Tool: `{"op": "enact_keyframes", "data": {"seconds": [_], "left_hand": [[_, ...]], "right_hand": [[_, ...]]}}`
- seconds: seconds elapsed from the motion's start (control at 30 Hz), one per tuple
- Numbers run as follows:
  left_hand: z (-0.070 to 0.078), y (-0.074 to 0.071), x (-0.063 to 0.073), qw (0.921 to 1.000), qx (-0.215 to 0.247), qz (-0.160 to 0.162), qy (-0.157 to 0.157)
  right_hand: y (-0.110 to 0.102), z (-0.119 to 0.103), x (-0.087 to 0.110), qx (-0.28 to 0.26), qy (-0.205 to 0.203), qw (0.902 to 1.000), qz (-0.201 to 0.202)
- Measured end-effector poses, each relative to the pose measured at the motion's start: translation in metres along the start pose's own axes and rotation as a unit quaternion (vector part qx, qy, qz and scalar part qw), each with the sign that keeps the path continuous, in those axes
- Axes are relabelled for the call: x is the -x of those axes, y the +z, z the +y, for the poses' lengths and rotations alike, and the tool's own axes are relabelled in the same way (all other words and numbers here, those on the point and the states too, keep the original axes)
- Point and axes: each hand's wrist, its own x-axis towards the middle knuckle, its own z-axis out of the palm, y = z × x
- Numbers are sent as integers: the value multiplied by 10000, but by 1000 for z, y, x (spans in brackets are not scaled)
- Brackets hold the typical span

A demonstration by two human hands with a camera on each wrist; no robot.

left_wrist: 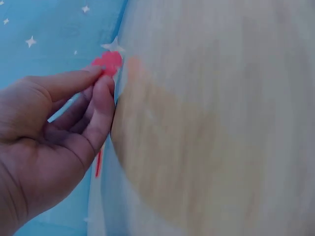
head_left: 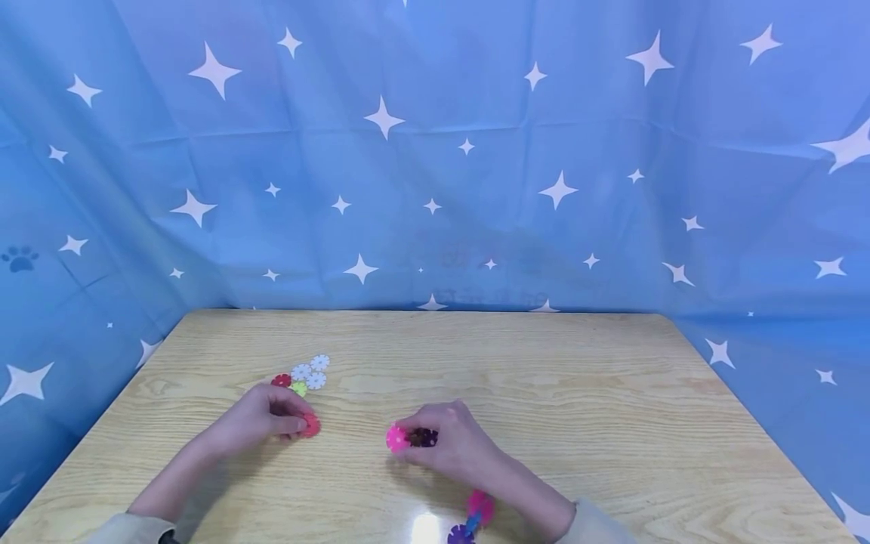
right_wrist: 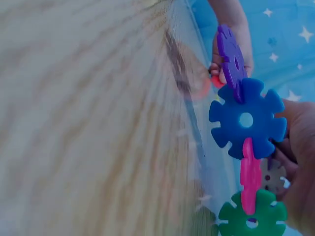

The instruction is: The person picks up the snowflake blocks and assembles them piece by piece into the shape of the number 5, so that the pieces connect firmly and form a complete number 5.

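Red disc (head_left: 311,425) sits pinched in the left hand (head_left: 263,414) over the surface (head_left: 612,393); the right hand (head_left: 455,446) clamps a pink disc (head_left: 396,438); its forearm (head_left: 526,489) could snag the chain (head_left: 473,523), popping it apart.

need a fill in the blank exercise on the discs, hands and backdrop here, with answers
The red flower-shaped plastic disc is pinched by the person's ____ hand.
In the right wrist view, the purple notched plastic disc slots into a notched plastic disc coloured ____.
There, the pink notched plastic disc slots into a lower disc coloured ____.
The blue fabric backdrop is printed with white four-pointed ____.
Missing words: left; blue; green; stars.
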Motion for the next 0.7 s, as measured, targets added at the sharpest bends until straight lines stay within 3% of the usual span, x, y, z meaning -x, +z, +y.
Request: {"op": "enact_keyframes", "data": {"seconds": [0.2, 0.47, 0.7], "left_hand": [[8, 22, -8, 9980, 551, -272, 170], [28, 48, -17, 9949, 853, -388, 380], [42, 61, -23, 9907, 1132, -469, 586]], "right_hand": [[-1, -1, 0, -203, 130, 9994, -264], [-2, 0, 0, -259, 277, 9987, -329], [-5, 5, -2, -369, 134, 9989, -257]]}}
